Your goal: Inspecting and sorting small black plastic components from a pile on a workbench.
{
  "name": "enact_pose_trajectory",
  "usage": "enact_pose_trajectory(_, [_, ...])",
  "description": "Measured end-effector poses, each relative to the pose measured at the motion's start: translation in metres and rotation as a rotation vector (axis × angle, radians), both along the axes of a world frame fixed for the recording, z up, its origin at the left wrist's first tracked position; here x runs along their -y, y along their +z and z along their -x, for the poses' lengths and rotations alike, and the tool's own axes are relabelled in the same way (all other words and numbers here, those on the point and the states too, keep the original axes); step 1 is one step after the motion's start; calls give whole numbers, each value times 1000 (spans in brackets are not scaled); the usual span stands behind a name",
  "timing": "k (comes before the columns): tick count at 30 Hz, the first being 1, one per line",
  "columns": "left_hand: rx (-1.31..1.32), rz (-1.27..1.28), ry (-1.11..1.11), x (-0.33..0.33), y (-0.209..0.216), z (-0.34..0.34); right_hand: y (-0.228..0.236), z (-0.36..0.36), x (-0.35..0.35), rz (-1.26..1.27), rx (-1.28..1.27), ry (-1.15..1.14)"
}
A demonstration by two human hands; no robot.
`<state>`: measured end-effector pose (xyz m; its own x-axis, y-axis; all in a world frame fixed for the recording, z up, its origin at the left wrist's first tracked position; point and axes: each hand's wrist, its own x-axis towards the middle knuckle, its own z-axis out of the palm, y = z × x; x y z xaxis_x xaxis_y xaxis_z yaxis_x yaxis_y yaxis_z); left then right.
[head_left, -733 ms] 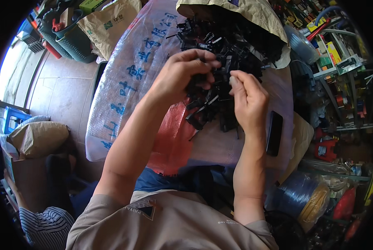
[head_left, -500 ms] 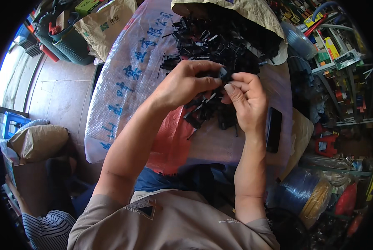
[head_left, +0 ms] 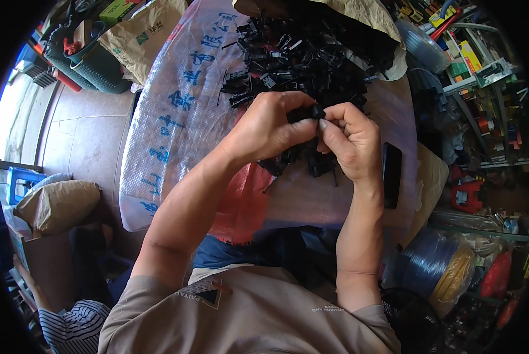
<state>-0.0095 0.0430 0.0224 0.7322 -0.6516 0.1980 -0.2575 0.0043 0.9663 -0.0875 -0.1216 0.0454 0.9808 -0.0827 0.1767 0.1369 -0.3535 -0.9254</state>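
Between my two hands is a small black plastic part (head_left: 316,111), largely hidden by fingers, so its exact kind does not show. My left hand (head_left: 274,123) is closed round it, thumb and forefinger pinching it. The fingertips of my right hand (head_left: 350,134) are pinched together at its right end; whether they grip the part itself or some small piece on it, I cannot make out. Beyond and below the hands spreads a heap of black plastic parts (head_left: 303,65) with thin pins, lying on a white woven sheet (head_left: 152,147) with blue writing.
A dark phone (head_left: 392,176) lies right of my right forearm. An open paper sack (head_left: 365,17) stands behind the heap. Crowded shelves (head_left: 483,106) and wrapped coils (head_left: 433,268) line the right side. On the left are a bucket (head_left: 102,62), a full sack (head_left: 61,202) and another person's striped sleeve (head_left: 75,327).
The black part has turned in my left hand, now showing a rounded dark end. My right fingertips have drawn in closer against it. The whole view has shifted slightly.
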Motion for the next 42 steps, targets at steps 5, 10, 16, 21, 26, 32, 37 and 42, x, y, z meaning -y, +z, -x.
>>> enact_pose_trajectory(5, [-711, 595, -363, -3, -5, -14, -7, -6, -5, -194, 175, 12])
enact_pose_trajectory(10, [-848, 717, -371, -5, -7, -13, -21, 4, -6, -228, 104, 99])
enact_pose_trajectory(16, [-644, 292, 17, -3, 2, -7, -21, 5, -7, 201, 295, -177])
enact_pose_trajectory(21, [-566, 174, -190, -7, 4, -10, -19, -1, -7, -22, 345, -101])
enact_pose_trajectory(26, [-431, 210, -108, 0, 9, -1, -25, -4, -1, -93, 331, -66])
enact_pose_trajectory(32, [-6, 157, 72, 5, -1, 2, -29, -6, -3, -221, 232, -123])
enact_pose_trajectory(37, [29, 149, 143, 4, -2, 3, -32, -8, -5, -387, 215, -52])
enact_pose_trajectory(42, [-11, 263, 155, 9, -6, 3, -33, -13, -16, -478, 305, -60])
